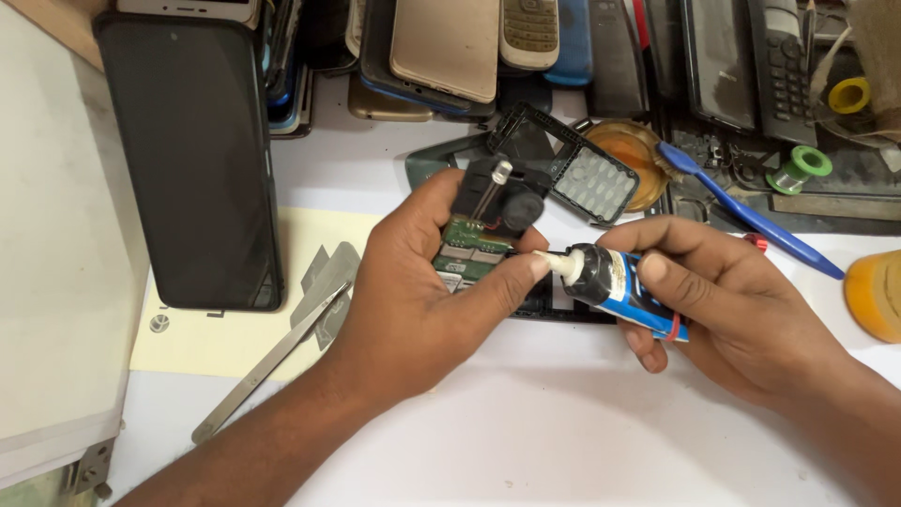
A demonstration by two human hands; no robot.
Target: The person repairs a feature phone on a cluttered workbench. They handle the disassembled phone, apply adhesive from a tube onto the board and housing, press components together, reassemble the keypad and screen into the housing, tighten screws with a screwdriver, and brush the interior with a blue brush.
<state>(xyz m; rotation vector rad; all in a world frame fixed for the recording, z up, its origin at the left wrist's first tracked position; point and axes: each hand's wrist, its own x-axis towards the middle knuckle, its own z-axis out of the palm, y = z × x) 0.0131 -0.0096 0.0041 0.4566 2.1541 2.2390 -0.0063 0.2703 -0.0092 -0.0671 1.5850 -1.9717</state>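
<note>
Your left hand (pixel 413 291) grips the circuit board (pixel 474 249) — fingers curled round it, thumb pressed across its lower edge, a black speaker part at the board's top. Board sits mid-frame, lifted off the white table (pixel 526 441). Your right hand (pixel 741 300) is closed on a small blue tube (pixel 619 286), pinched between thumb and forefinger — its white nozzle touches your left thumb tip beside the board. Tweezers (pixel 272 361) lie left; a blue brush (pixel 751 216) lies right.
</note>
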